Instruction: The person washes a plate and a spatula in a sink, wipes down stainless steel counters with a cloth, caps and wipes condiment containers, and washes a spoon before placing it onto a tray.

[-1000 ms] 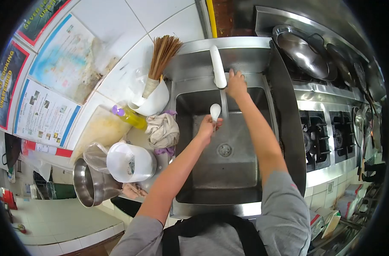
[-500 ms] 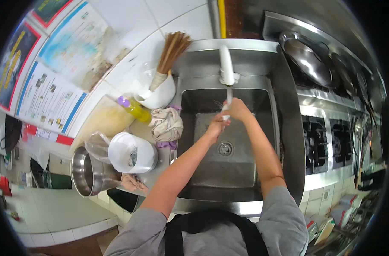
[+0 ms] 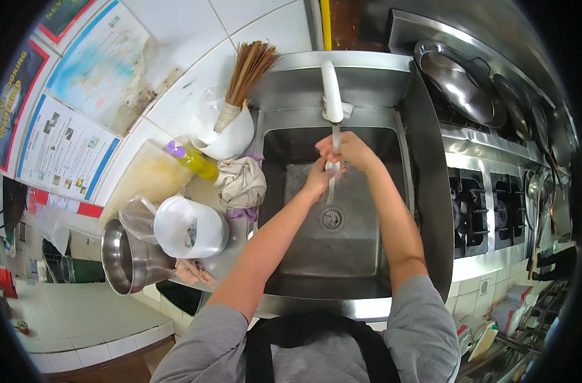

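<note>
Water runs from the white faucet [image 3: 331,92] down over both hands, above the metal sink [image 3: 329,255]. My left hand [image 3: 318,177] is closed on the white spoon [image 3: 332,166], of which only a small part shows between the hands. Just above and to the right, my right hand [image 3: 347,150] is held against the spoon in the stream, its fingers bent; what its fingertips grip is partly hidden. The drain [image 3: 332,219] lies below the hands.
Left of the sink are a crumpled cloth [image 3: 241,183], a yellow bottle [image 3: 198,163], a white bowl [image 3: 232,137] with a stick brush [image 3: 246,76], a white bucket [image 3: 190,228] and a steel pot [image 3: 128,258]. Stove burners [image 3: 470,210] stand at the right.
My right hand has come down from beside the faucet to the spoon, and water now runs. My left hand still holds the spoon, lately with little movement.
</note>
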`<state>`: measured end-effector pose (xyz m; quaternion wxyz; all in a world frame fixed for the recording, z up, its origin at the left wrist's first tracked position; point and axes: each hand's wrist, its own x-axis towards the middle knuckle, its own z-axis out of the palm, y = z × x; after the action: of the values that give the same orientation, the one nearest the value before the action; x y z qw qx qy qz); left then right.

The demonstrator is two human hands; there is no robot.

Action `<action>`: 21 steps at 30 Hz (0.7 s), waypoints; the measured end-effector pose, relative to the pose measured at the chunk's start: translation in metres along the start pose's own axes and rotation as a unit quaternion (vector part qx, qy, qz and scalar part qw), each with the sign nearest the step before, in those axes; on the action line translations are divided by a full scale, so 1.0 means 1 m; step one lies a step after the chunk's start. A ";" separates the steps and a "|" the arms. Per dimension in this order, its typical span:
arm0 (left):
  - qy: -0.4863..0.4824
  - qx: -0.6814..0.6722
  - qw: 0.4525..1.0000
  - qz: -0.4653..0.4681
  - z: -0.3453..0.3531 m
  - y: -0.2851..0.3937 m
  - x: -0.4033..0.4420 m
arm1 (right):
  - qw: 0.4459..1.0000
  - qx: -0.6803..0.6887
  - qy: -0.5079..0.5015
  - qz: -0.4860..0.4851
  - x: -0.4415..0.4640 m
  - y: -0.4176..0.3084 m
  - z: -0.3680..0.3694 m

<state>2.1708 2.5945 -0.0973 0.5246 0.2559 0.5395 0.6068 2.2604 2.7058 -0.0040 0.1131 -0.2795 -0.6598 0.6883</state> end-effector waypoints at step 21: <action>0.003 0.000 0.992 -0.128 0.021 0.007 -0.002 | 0.874 -0.372 0.276 -0.144 0.099 0.034 -0.052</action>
<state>2.1869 2.6018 -0.0845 0.5966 0.1832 0.5690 0.5355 2.2145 2.7987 -0.0593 0.2758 -0.3815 -0.8422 0.2627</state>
